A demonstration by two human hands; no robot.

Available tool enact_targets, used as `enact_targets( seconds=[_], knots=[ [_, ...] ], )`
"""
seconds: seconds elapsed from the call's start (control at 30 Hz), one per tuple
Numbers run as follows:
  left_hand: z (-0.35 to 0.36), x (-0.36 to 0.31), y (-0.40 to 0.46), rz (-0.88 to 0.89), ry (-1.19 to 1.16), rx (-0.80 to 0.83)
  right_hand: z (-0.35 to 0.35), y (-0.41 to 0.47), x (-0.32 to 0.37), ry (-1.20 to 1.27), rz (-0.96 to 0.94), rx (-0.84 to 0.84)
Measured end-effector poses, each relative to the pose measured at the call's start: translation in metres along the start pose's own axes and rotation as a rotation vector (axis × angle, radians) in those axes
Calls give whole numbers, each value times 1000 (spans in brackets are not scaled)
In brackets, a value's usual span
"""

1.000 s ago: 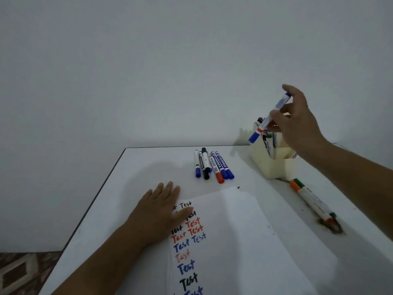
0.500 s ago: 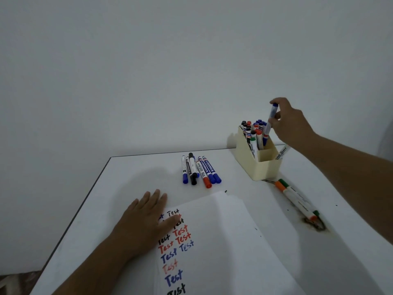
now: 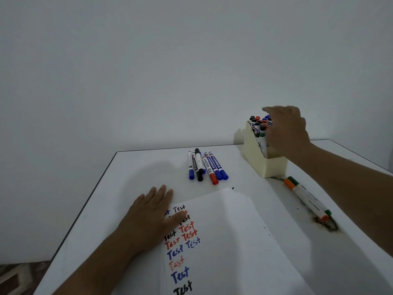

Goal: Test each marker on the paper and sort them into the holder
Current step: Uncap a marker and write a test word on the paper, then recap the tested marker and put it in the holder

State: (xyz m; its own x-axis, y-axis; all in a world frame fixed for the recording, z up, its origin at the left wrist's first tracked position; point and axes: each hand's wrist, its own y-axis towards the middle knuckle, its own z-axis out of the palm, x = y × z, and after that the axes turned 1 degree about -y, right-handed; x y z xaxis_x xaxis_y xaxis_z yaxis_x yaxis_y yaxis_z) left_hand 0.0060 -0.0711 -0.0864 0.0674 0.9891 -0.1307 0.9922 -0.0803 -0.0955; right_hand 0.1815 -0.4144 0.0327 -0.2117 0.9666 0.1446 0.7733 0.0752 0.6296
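Our right hand (image 3: 286, 129) hovers blurred over the markers standing in the cream holder (image 3: 258, 159); we cannot tell its grip. Our left hand (image 3: 152, 213) lies spread flat on the paper (image 3: 229, 241).

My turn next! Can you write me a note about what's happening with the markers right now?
Left hand: flat, fingers straight, pressing the paper down.
Right hand: over the markers standing in the cream holder; blurred, so its grip cannot be told.
Done: many markers stand in the holder; "Test" is written many times in black, red and blue.
Left: the group of loose markers behind the paper, and the two orange and green markers right of the holder, not yet in it.
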Motion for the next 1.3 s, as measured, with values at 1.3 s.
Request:
enact_targets(
  seconds=[1.3],
  knots=[
    [-9,-1,-7,-21,-440,-243,7,-62,141,480,-293,212]
  ],
)
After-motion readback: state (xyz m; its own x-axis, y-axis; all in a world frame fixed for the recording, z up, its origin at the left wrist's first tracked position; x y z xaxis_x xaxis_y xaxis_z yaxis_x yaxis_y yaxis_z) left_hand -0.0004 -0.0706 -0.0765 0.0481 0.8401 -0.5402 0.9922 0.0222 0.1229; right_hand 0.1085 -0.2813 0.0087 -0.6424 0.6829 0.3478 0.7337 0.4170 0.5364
